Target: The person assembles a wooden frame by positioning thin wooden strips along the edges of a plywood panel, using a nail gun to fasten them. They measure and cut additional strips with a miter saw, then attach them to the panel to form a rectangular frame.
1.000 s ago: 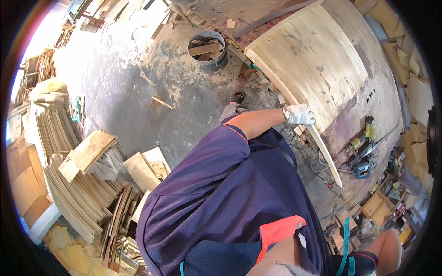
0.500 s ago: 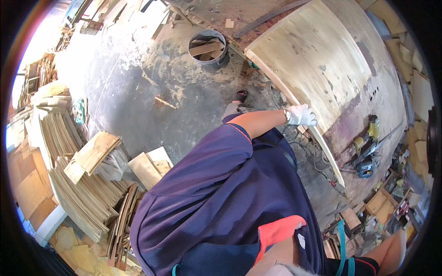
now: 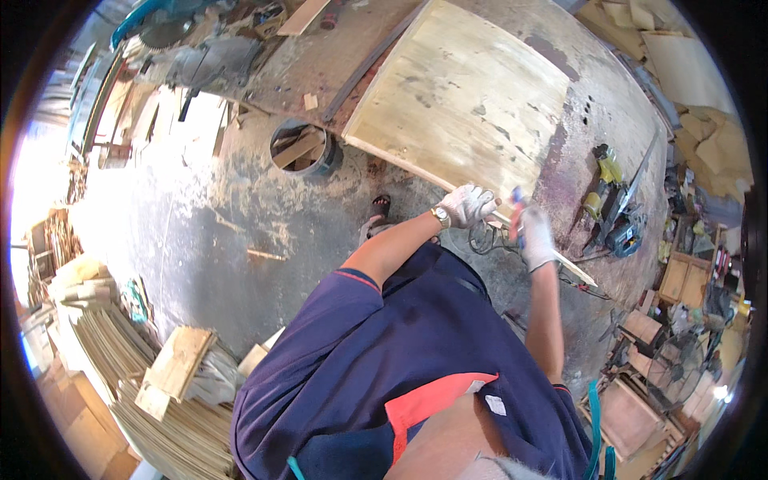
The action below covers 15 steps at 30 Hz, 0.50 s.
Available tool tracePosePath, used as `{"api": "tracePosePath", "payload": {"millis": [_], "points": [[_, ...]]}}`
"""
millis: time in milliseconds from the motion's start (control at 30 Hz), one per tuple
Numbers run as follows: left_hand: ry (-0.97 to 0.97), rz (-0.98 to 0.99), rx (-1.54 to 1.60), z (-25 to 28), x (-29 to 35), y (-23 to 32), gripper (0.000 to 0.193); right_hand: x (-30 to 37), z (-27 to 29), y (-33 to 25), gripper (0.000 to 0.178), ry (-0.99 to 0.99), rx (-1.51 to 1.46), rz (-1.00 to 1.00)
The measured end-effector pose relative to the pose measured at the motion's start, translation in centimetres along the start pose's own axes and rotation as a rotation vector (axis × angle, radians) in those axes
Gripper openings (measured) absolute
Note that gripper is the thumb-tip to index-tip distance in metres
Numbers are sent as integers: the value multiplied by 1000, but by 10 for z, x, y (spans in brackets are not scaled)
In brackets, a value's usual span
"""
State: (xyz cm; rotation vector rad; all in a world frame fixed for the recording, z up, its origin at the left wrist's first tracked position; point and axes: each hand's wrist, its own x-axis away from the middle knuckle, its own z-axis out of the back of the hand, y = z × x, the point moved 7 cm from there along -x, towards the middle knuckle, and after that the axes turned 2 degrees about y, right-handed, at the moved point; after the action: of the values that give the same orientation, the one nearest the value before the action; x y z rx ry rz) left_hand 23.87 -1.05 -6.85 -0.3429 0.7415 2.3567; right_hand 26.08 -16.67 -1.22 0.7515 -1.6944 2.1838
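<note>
A pale wooden panel [image 3: 472, 88] lies on the stained worktable. Along its near edge runs a thin wooden strip [image 3: 574, 270], which sticks out past the panel's right corner. My left hand [image 3: 468, 206], in a white glove with a watch at the wrist, has its fingers curled at this strip by the corner. Just to its right, my right hand [image 3: 536, 236], also gloved, is closed around a small red-and-blue object [image 3: 518, 206] held over the strip. Motion smears that object, and its kind cannot be made out.
Power tools with yellow and blue bodies [image 3: 612, 188] lie on the table's right part. A bucket of wood scraps [image 3: 326, 156] stands beyond the table's left corner. Stacked thin boards [image 3: 172, 420] are at lower left, a circular-blade saw [image 3: 166, 30] at upper left, and clutter at right.
My right hand has come up from the lower right to the strip, now with the red-and-blue object. The view has turned, so the panel appears further left. My left hand remains at the strip.
</note>
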Motion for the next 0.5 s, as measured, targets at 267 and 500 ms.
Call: {"api": "tracePosePath", "payload": {"millis": [267,500], "points": [[-160,86,15,6,-5,2,26,23,-79,92,33,-360,-870,-603],[-126,93,-76,2,-5,-3,29,26,-81,81,34,-249,-682,-497]]}}
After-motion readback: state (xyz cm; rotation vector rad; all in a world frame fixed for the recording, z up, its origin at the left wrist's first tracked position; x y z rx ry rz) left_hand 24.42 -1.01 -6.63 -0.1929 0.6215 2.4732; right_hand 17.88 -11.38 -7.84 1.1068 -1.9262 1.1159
